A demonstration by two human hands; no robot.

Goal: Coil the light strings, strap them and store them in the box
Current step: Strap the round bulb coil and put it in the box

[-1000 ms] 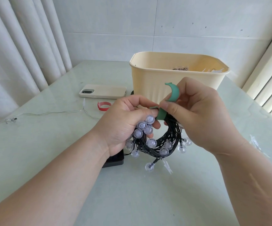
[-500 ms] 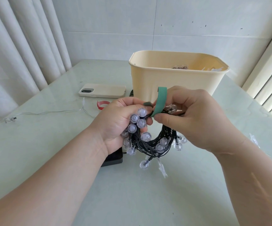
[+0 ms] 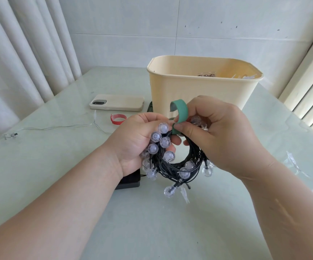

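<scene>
Pinching a green strap [image 3: 181, 113] between the thumb and forefinger of the right hand [image 3: 221, 139], low down where the strap meets the top of the coil; free end arching up and over to the left, not yet closed. Gripping the coiled light string [image 3: 172, 167] with the left hand [image 3: 133, 141], fingers [image 3: 175, 140] curled through the ring from the left side, several round clear bulbs bunched against them. Holding the coil upright over the table [image 3: 95, 222], near middle: black wire in a tight ring, more bulbs hanging off the bottom, one dangling lowest on a short lead; cannot tell whether that one touches the table. Just under the left hand, on the table, a small black block [image 3: 130, 182], partly hidden. Beyond the hands, far middle, a cream box [image 3: 198, 91] standing open, a few small items just showing over the rim, too little in view to say what. Left of the box, a phone [image 3: 117, 105] lying face down in a pale case; nearer than that, a red strap [image 3: 118, 119] curled in a loop. Running left from there across the table, a thin wire [image 3: 58, 127] reaching close to the left edge. At the right edge, a clear string [image 3: 298, 169] lying loose. White curtains [image 3: 20, 53] on the far left, blinds [image 3: 311, 91] on the far right, tiled wall behind
</scene>
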